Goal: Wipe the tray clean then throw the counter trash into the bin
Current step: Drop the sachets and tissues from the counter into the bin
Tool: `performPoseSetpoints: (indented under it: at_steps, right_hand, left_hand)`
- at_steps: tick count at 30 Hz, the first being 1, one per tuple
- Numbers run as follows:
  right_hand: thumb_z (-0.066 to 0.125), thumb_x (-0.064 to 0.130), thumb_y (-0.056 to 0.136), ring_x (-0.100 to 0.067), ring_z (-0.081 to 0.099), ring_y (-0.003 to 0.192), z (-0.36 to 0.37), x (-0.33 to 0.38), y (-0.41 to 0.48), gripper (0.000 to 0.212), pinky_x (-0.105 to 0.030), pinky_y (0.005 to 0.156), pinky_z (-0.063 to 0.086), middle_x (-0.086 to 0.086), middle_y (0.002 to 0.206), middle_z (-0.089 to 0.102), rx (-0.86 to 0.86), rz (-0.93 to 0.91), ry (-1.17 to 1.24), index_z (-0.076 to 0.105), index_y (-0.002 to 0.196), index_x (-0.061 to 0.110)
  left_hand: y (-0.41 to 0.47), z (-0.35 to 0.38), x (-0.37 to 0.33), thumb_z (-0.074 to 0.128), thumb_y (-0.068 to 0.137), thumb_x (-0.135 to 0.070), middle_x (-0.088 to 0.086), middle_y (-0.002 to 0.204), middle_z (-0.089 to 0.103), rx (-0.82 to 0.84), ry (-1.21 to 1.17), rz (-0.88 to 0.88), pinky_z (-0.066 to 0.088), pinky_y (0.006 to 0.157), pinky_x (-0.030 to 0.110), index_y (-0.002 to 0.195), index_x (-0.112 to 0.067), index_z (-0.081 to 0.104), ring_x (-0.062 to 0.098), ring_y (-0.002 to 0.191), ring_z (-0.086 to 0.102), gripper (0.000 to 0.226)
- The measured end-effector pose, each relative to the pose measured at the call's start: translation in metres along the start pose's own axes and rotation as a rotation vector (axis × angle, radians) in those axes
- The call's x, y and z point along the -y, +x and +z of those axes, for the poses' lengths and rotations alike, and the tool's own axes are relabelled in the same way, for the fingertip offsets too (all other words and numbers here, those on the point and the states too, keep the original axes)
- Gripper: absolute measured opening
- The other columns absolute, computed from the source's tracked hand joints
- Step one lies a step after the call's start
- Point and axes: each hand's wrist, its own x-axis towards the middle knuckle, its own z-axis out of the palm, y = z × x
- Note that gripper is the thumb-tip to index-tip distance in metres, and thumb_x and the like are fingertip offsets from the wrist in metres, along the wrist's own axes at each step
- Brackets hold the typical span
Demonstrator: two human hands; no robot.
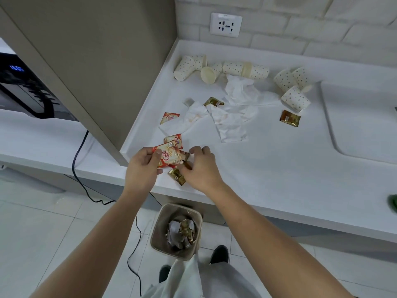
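Note:
My left hand (142, 167) grips red-and-cream creamer packets (168, 154) at the counter's front edge. My right hand (200, 166) pinches a small brown packet (185, 157) right beside them. A gold packet (177, 176) lies under both hands on the counter. Another creamer packet (173, 139) sits just behind them. Farther back lie crumpled stained tissues (227, 117), one more creamer packet (169, 117), two gold packets (213, 101) (290, 118) and several dotted paper cups (223, 68). The white tray (352, 125) rests at the right. The beige bin (177, 231) stands on the floor below my hands, holding wrappers and tissue.
A beige cabinet panel (103, 61) walls off the counter's left side. A black microwave (23, 87) sits beyond it, its black cable (80, 158) trailing over the floor. A wall socket (226, 24) is above the cups. A green object (393, 203) shows at the right edge.

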Motion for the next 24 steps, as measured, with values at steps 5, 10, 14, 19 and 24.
performPoseSetpoints:
  at_steps: [5,10,14,19,24]
  right_hand:
    - [0.073,0.040,0.086,-0.033,0.046,0.114,0.021,0.004,-0.001,0.063,-0.044,0.089,0.049,-0.013,0.125,0.048,0.034,-0.027,-0.223,0.042,0.135,0.015]
    - [0.067,0.017,0.088,-0.030,0.057,0.106,-0.001,-0.011,0.009,0.040,-0.032,0.080,0.047,-0.014,0.116,0.057,0.087,0.109,0.059,0.054,0.124,0.008]
    - [0.059,0.016,0.093,-0.020,0.061,0.081,-0.025,-0.027,0.015,0.005,-0.021,0.057,0.037,-0.003,0.090,0.065,0.015,0.163,0.223,0.063,0.092,0.013]
    - [0.058,0.021,0.091,-0.026,0.069,0.082,-0.048,-0.046,0.027,0.011,-0.044,0.075,0.060,-0.001,0.085,0.070,-0.089,0.253,0.433,0.068,0.091,0.018]
    - [0.067,0.022,0.089,-0.029,0.068,0.081,-0.073,-0.058,0.052,0.013,-0.039,0.070,0.056,-0.009,0.087,0.071,-0.186,0.257,0.376,0.068,0.090,0.009]
  left_hand:
    - [0.002,-0.009,0.003,0.057,0.104,-0.040,-0.012,0.095,0.079,-0.034,0.048,0.027,0.063,0.080,0.035,0.114,-0.023,0.068,0.010,0.080,0.075,0.023]
    - [0.005,-0.010,0.001,0.053,0.106,-0.035,-0.014,0.097,0.077,-0.039,0.036,0.032,0.060,0.081,0.032,0.114,-0.024,0.067,0.011,0.088,0.073,0.020]
    - [0.009,-0.004,-0.002,0.045,0.109,-0.032,-0.012,0.099,0.073,-0.023,0.005,0.008,0.061,0.084,0.040,0.110,-0.031,0.064,0.015,0.093,0.071,0.019]
    - [0.022,0.006,-0.013,0.047,0.108,-0.033,-0.010,0.101,0.073,0.058,0.075,0.017,0.059,0.077,0.037,0.116,-0.026,0.065,0.018,0.095,0.071,0.021]
    - [0.049,0.021,-0.040,0.064,0.097,-0.047,-0.012,0.089,0.074,0.105,0.349,0.137,0.052,0.062,0.023,0.097,-0.028,0.076,0.008,0.078,0.070,0.023]
